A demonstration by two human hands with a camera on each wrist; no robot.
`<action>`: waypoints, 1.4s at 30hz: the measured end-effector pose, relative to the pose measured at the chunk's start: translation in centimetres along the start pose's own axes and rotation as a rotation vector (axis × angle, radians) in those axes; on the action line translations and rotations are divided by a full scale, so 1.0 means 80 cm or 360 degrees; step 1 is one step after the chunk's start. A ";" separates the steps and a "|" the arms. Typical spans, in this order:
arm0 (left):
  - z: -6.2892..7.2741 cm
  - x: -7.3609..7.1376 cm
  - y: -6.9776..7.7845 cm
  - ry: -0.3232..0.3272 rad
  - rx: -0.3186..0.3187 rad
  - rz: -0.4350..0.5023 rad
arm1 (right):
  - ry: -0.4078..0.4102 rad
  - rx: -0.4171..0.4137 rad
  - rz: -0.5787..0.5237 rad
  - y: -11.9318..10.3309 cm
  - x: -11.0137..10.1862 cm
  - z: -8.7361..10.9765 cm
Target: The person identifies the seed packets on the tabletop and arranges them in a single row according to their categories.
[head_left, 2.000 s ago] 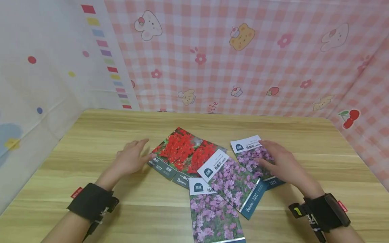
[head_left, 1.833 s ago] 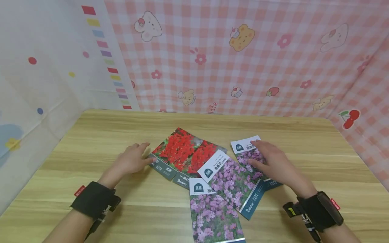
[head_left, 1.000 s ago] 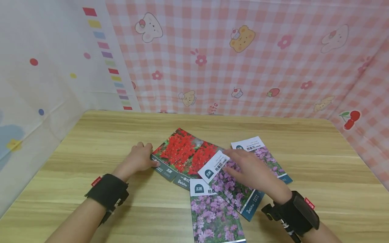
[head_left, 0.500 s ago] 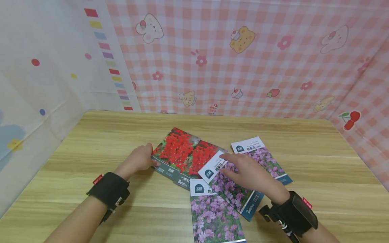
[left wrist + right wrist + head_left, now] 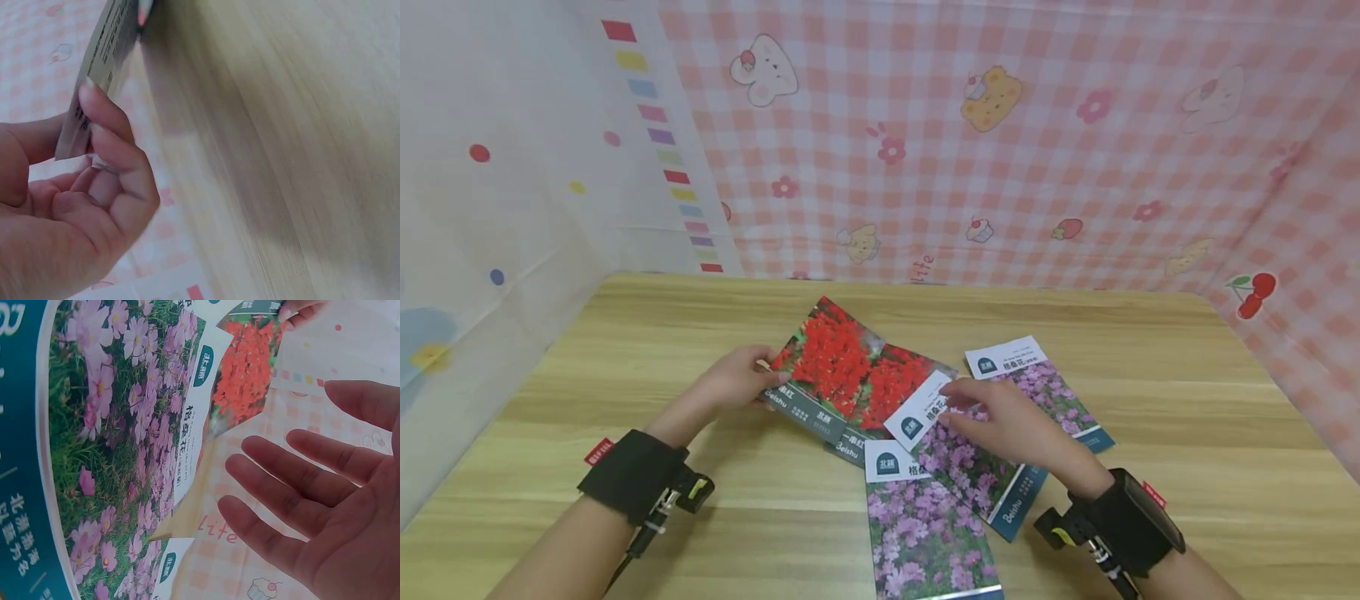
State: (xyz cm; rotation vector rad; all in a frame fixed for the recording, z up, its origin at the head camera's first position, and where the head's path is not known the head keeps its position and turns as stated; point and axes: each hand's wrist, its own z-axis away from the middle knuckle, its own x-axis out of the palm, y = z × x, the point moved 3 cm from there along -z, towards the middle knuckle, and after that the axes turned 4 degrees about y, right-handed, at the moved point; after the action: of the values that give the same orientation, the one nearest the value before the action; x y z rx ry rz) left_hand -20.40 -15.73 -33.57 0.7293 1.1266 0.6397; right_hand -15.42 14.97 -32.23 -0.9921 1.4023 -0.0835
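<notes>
My left hand pinches the left edge of a red-flower seed packet, thumb on its front. In the left wrist view, fingers curl behind this packet, which stands off the table. A second red-flower packet lies partly under it. Over the middle purple-flower packet is my right hand, fingers extended and holding nothing; the right wrist view shows its palm and spread fingers. One purple-flower packet lies in front, partly covered by the middle one; another lies at the right.
The packets sit around the middle of a light wooden table. A pink checked cloth hangs behind it, and a white dotted cloth on the left. Each wrist wears a black strap with a small camera.
My left hand has gripped the left red-flower packet and raised it, shifting it slightly back and left. My right hand has moved left from the right purple-flower packet to above the middle one.
</notes>
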 end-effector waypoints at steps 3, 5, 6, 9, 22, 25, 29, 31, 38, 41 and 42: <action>0.004 -0.003 0.001 0.0000 -0.0023 0.0180 | 0.0013 0.0044 -0.0022 0.003 -0.001 0.000; 0.006 -0.003 0.004 0.0010 -0.0018 0.0273 | 0.0033 0.0100 -0.0050 0.005 -0.001 0.000; 0.008 -0.003 0.007 0.0015 -0.0013 0.0320 | 0.0043 0.0139 -0.0074 0.007 -0.001 0.000; 0.013 0.002 0.018 0.0043 0.0008 0.0422 | 0.0066 0.0236 -0.0201 0.010 0.000 -0.001; 0.044 0.043 0.068 -0.0111 0.0138 0.0707 | -0.0033 0.0546 -0.0954 0.008 0.008 -0.005; 0.048 0.052 0.075 -0.0159 0.0135 0.0748 | -0.0048 0.0565 -0.1039 0.007 0.008 -0.005; 0.053 0.062 0.081 -0.0228 0.0134 0.0761 | -0.0027 0.0568 -0.1108 0.007 0.010 -0.004; 0.055 0.065 0.083 -0.0247 0.0134 0.0760 | -0.0001 0.0556 -0.1130 0.008 0.011 -0.003; 0.056 0.071 0.080 -0.0263 0.0194 0.0748 | 0.0051 0.0495 -0.1186 0.005 0.010 -0.004; 0.056 0.071 0.079 -0.0252 0.0204 0.0718 | 0.0055 0.0502 -0.1196 0.003 0.008 -0.005; 0.056 0.071 0.079 -0.0245 0.0205 0.0703 | 0.0060 0.0502 -0.1197 0.003 0.008 -0.005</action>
State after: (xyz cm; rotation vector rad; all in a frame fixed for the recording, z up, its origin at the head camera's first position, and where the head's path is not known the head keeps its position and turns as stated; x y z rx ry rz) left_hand -14.99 -8.36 -30.61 1.1353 0.8741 0.8695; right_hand -15.70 14.56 -32.82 -1.2002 0.9428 -0.8549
